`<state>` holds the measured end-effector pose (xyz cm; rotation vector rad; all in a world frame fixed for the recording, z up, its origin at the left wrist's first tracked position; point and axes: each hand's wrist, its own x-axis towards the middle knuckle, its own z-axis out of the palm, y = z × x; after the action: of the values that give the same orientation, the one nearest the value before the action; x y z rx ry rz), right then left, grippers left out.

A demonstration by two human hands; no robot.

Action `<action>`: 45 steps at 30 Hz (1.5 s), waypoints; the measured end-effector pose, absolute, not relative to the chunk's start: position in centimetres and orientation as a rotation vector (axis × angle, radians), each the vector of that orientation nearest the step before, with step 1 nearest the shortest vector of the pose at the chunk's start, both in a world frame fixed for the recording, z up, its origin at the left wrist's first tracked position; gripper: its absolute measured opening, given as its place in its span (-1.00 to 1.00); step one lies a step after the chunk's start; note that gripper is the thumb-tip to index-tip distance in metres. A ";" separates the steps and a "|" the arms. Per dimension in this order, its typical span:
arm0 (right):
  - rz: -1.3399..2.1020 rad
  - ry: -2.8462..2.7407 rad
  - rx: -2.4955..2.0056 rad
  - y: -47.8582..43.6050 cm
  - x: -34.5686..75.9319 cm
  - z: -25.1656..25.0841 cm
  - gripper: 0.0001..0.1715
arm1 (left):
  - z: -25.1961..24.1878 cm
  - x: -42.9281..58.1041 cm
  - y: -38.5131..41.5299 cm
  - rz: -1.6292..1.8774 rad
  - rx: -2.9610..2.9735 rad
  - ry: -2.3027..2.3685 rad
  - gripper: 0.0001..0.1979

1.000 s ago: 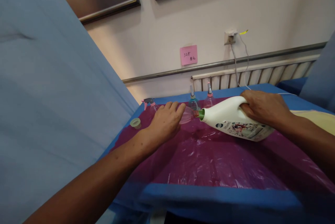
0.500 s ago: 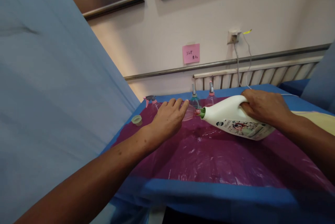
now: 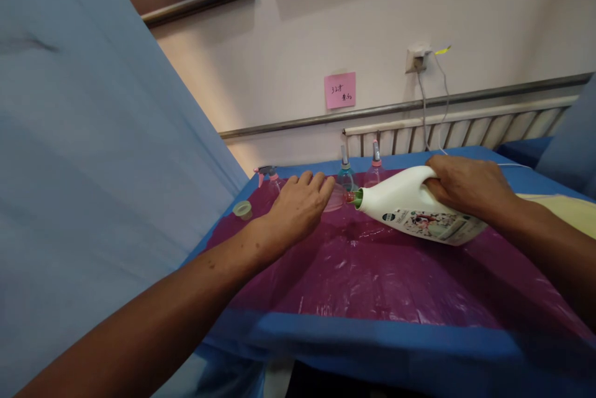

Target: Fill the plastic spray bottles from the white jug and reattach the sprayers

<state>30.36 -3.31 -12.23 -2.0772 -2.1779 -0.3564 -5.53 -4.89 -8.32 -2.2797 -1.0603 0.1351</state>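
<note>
My right hand (image 3: 465,182) is closed round the handle of a white detergent jug (image 3: 410,205) with a printed label. The jug is tipped to the left, its green spout meeting the threaded neck of a clear pink bottle (image 3: 336,198). That bottle is tilted, with its neck to the right. Wrapped over the bottle's body is my left hand (image 3: 300,202), which hides most of it. A small pale cap (image 3: 243,210) sits on the purple plastic sheet (image 3: 354,280) left of my left hand.
Behind my hands stand a teal spray bottle (image 3: 346,176) and a pink-collared spray bottle (image 3: 375,171). Another pink spray bottle (image 3: 274,180) is beyond my left wrist. A blue curtain (image 3: 116,156) hangs at left; a white radiator (image 3: 465,128) runs along the wall. Yellow cloth (image 3: 559,212) lies at right.
The jug and bottle stay joined at spout and neck, in nearly the same tilt. The whole view has shifted slightly; both hands keep their holds.
</note>
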 end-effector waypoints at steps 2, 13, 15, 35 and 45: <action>-0.352 -2.187 -2.071 -3.4 30.3 -12.1 -0.60 | -8.4 -5.5 -4.9 0.132 -2.275 -1.061 -0.44; -0.343 -2.214 -2.054 -3.4 29.8 -11.7 -0.60 | -8.6 -5.6 -4.9 0.154 -2.253 -1.063 -0.45; -0.354 -2.218 -2.030 -3.2 30.0 -12.0 -0.62 | -8.5 -5.6 -5.0 0.164 -2.261 -1.064 -0.44; -0.387 -2.251 -2.010 -2.4 30.0 -12.3 -0.60 | -8.6 -5.8 -4.9 0.170 -2.281 -1.021 -0.39; -0.387 -2.247 -2.006 -2.3 30.1 -12.5 -0.56 | -8.4 -5.8 -4.6 0.194 -2.283 -1.012 -0.33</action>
<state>30.06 -2.32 -12.46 -2.0056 -2.2466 -0.3873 -5.81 -4.59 -8.44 -2.2829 -1.0120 0.1936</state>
